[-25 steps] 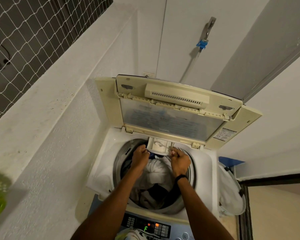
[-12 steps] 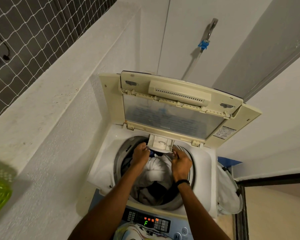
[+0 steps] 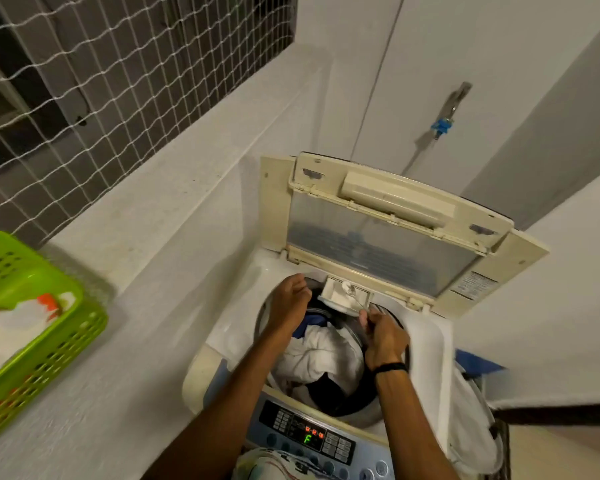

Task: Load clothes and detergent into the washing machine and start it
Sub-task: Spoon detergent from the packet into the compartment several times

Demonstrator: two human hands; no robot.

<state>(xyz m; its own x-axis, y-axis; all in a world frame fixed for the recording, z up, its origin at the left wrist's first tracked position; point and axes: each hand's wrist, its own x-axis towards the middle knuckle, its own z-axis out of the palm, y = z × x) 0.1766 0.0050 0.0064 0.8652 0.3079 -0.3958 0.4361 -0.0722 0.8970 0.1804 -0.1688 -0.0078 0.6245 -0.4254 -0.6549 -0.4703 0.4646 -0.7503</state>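
The top-loading washing machine [image 3: 229, 327] stands with its lid [image 3: 378, 244] raised. White and dark clothes [image 3: 323, 355] fill the drum. A small white detergent drawer [image 3: 343, 301] sticks out at the drum's back rim. My right hand [image 3: 383, 336] has its fingers curled and pinches at the drawer's front right corner; something thin and clear runs from its fingertips into the drawer. My left hand [image 3: 290, 299] hovers just left of the drawer with loose fingers, holding nothing. The control panel [image 3: 309, 434] shows a green "F".
A green laundry basket [image 3: 32, 327] with white and orange cloth sits on the ledge at the left, under a netted window [image 3: 118, 81]. A tap [image 3: 442, 124] is on the back wall. A white bag [image 3: 471, 427] hangs at the machine's right side.
My left hand has let go of the drawer's front edge and drawn back to the left. My right hand stays at the drawer. The view swung left, bringing the green basket in.
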